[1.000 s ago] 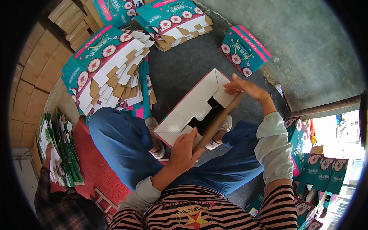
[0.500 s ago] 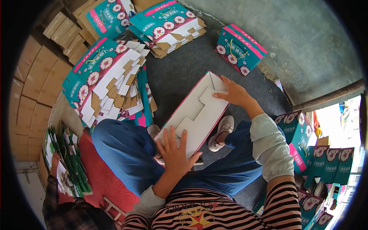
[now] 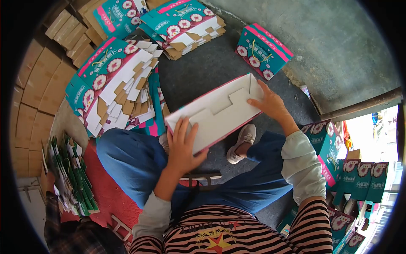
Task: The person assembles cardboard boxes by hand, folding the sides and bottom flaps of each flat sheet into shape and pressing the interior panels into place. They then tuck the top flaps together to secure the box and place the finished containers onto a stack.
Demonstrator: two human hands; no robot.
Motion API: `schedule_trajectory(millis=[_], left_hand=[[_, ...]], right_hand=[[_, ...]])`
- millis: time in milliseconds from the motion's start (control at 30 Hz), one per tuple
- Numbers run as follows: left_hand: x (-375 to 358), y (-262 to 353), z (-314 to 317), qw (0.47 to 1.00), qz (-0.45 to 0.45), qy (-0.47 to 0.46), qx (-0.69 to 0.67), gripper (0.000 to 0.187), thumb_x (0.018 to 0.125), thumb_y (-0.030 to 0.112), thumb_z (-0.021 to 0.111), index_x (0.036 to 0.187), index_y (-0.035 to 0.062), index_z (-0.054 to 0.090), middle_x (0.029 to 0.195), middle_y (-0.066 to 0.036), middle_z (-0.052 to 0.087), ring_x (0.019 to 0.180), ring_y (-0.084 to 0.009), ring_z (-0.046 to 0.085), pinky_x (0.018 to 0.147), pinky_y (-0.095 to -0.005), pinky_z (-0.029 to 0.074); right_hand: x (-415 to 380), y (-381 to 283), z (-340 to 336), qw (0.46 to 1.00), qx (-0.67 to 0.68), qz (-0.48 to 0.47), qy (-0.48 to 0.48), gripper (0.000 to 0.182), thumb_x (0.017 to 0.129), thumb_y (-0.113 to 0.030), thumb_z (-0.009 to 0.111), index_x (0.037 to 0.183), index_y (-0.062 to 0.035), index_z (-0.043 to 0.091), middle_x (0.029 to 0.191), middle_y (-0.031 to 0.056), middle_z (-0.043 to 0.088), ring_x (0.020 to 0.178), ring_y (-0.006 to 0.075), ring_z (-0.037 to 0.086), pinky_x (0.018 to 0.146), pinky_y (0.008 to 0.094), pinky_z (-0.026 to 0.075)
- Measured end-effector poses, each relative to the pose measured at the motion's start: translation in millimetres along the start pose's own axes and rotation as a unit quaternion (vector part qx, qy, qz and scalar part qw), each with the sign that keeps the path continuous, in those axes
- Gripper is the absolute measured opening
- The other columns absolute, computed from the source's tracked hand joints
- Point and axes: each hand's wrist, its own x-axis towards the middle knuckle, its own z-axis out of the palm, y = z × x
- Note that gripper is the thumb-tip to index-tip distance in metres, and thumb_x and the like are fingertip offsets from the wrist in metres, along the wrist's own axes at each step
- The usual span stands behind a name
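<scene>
A cardboard gift box (image 3: 224,114) is held between my hands above my lap, its white, interlocking flaps facing up and a thin pink edge showing. My left hand (image 3: 182,144) grips its left end, fingers over the white side and thumb along the lower edge. Around the right end is my right hand (image 3: 270,103), with the thumb on a white flap and the fingers at the far corner. The flaps sit slightly below the rim. Its printed sides are mostly hidden from me.
Flat teal cartons lie in stacks (image 3: 112,80) at left and back (image 3: 182,25). One finished teal box (image 3: 264,51) stands by the wall. More boxes (image 3: 363,178) are at right, brown cartons (image 3: 50,84) at far left. Another person (image 3: 80,237) sits lower left beside green cartons (image 3: 72,173).
The box has turned clockwise to lie more across my view, and its left end has risen away from my lap. Both hands moved with it. The other person's hand has shifted out of clear sight.
</scene>
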Motion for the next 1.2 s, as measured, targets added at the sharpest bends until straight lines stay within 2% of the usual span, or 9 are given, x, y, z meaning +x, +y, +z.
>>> schedule_trajectory(millis=[133, 167, 267, 333, 500, 900, 1033, 1100, 1200], left_hand=[[31, -4, 9, 0.998, 0.013, -0.013, 0.065, 0.078, 0.065, 0.035, 0.078, 0.130, 0.0043, 0.048, 0.145, -0.019, 0.033, 0.136, -0.0370, 0.028, 0.104, -0.0613, 0.022], [36, 2, 12, 0.994, 0.010, -0.015, 0.105, 0.079, 0.065, 0.035, 0.078, 0.130, 0.0033, 0.047, 0.144, -0.019, 0.034, 0.136, -0.0371, 0.028, 0.104, -0.0619, 0.021], [43, 15, 21, 0.992, 0.015, -0.023, 0.126, 0.078, 0.068, 0.032, 0.078, 0.131, 0.0000, 0.046, 0.141, -0.021, 0.038, 0.134, -0.0372, 0.032, 0.106, -0.0599, 0.022], [45, 16, 29, 0.995, 0.032, -0.016, 0.092, 0.074, 0.069, 0.028, 0.077, 0.130, -0.0005, 0.047, 0.138, -0.021, 0.041, 0.133, -0.0369, 0.034, 0.107, -0.0572, 0.025], [49, 12, 34, 0.994, 0.044, -0.022, 0.096, 0.069, 0.073, 0.028, 0.073, 0.130, -0.0010, 0.047, 0.135, -0.022, 0.044, 0.126, -0.0373, 0.040, 0.106, -0.0517, 0.029], [53, 6, 38, 0.993, 0.069, -0.067, 0.071, 0.058, 0.080, 0.030, 0.067, 0.124, -0.0031, 0.050, 0.125, -0.023, 0.050, 0.118, -0.0367, 0.046, 0.103, -0.0452, 0.033], [52, 11, 30, 0.994, 0.067, -0.063, 0.054, 0.057, 0.079, 0.030, 0.068, 0.123, -0.0022, 0.051, 0.128, -0.022, 0.047, 0.119, -0.0363, 0.044, 0.102, -0.0457, 0.033], [50, 12, 26, 0.995, 0.083, -0.028, 0.050, 0.057, 0.080, 0.031, 0.068, 0.124, -0.0010, 0.050, 0.132, -0.022, 0.044, 0.122, -0.0377, 0.042, 0.103, -0.0471, 0.033], [47, 12, 22, 0.996, 0.074, 0.045, 0.021, 0.057, 0.080, 0.032, 0.068, 0.125, -0.0003, 0.050, 0.135, -0.023, 0.041, 0.125, -0.0400, 0.039, 0.104, -0.0485, 0.031]], right_hand=[[-6, 11, 11, 0.999, -0.041, 0.019, -0.001, 0.092, 0.076, -0.056, 0.066, 0.145, -0.0112, 0.027, 0.120, 0.0244, 0.057, 0.110, 0.0393, 0.057, 0.093, 0.0465, 0.044], [-13, -1, 4, 0.997, -0.040, 0.064, -0.025, 0.086, 0.077, -0.051, 0.067, 0.145, -0.0128, 0.030, 0.127, 0.0234, 0.052, 0.118, 0.0398, 0.050, 0.098, 0.0475, 0.040], [-22, -3, 14, 0.969, -0.146, -0.172, 0.105, 0.080, 0.078, -0.045, 0.069, 0.143, -0.0140, 0.035, 0.136, 0.0207, 0.044, 0.126, 0.0378, 0.042, 0.103, 0.0460, 0.036], [-25, -13, 15, 0.950, -0.048, -0.308, -0.009, 0.077, 0.074, -0.042, 0.073, 0.139, -0.0140, 0.042, 0.142, 0.0152, 0.039, 0.131, 0.0345, 0.036, 0.106, 0.0445, 0.032], [-26, -18, 24, 0.950, -0.112, -0.290, -0.020, 0.075, 0.068, -0.039, 0.078, 0.133, -0.0137, 0.049, 0.139, 0.0128, 0.043, 0.130, 0.0320, 0.039, 0.105, 0.0444, 0.036], [-14, -11, 25, 0.955, -0.087, -0.249, -0.133, 0.064, 0.068, -0.038, 0.078, 0.124, -0.0131, 0.058, 0.132, 0.0112, 0.052, 0.124, 0.0300, 0.047, 0.101, 0.0400, 0.040], [-22, -17, 18, 0.965, -0.062, -0.242, -0.085, 0.060, 0.068, -0.041, 0.078, 0.117, -0.0102, 0.061, 0.120, 0.0102, 0.058, 0.117, 0.0291, 0.052, 0.098, 0.0393, 0.042], [-26, -20, 14, 0.959, -0.068, -0.273, -0.030, 0.056, 0.069, -0.041, 0.077, 0.112, -0.0084, 0.062, 0.113, 0.0104, 0.060, 0.112, 0.0291, 0.054, 0.096, 0.0395, 0.043], [-28, -24, -1, 0.975, 0.010, -0.220, -0.025, 0.045, 0.076, -0.039, 0.072, 0.106, -0.0067, 0.063, 0.107, 0.0124, 0.061, 0.104, 0.0313, 0.058, 0.091, 0.0405, 0.045]])
